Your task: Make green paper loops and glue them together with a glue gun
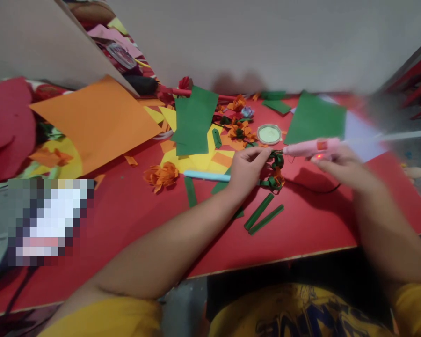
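L hand (247,169) pinches a green paper curl (276,161) w/ fingertips, just right of its knuckles. R hand (337,161) is wrapped around a pink glue gun (307,148), nozzle at the curl. Green strips (263,214) lie below L hand; orange flower (162,175) well left.

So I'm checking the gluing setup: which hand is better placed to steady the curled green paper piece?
Left. The left hand already pinches the curled green paper piece, while the right hand is occupied gripping the pink glue gun, whose nozzle points at it.
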The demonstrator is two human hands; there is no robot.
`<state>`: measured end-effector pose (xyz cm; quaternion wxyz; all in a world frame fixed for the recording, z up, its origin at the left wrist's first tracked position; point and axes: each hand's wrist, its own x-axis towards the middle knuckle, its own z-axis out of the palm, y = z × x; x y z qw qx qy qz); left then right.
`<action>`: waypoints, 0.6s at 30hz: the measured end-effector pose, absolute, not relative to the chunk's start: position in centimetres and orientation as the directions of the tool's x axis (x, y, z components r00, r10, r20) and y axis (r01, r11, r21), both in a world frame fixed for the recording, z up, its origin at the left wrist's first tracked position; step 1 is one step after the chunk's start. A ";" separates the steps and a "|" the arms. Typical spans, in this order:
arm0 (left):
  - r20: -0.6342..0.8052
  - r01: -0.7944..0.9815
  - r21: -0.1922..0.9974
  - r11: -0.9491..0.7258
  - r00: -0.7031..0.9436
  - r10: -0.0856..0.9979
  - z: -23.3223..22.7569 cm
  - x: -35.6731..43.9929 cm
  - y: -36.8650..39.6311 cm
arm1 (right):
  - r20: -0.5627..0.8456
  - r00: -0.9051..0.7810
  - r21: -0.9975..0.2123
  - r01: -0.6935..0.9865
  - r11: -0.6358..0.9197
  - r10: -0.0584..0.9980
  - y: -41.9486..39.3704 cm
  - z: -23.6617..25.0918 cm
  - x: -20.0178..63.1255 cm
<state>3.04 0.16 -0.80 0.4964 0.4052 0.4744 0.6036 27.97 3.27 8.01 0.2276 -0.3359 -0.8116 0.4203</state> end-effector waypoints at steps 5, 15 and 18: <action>0.038 -0.206 0.975 -0.078 -0.191 0.981 -0.5 3.2 0.0 | 0.086 -0.666 -0.826 0.368 0.427 0.741 3.4 7.5 28.0; 0.089 -0.162 0.980 -0.118 -0.177 0.980 -0.4 3.2 -0.2 | 0.128 -0.635 -0.731 0.460 0.505 0.762 2.5 8.2 27.6; 0.116 -0.138 0.981 -0.140 -0.170 0.979 -0.5 3.1 -0.1 | 0.114 -0.643 -0.683 0.503 0.530 0.757 2.4 8.1 27.9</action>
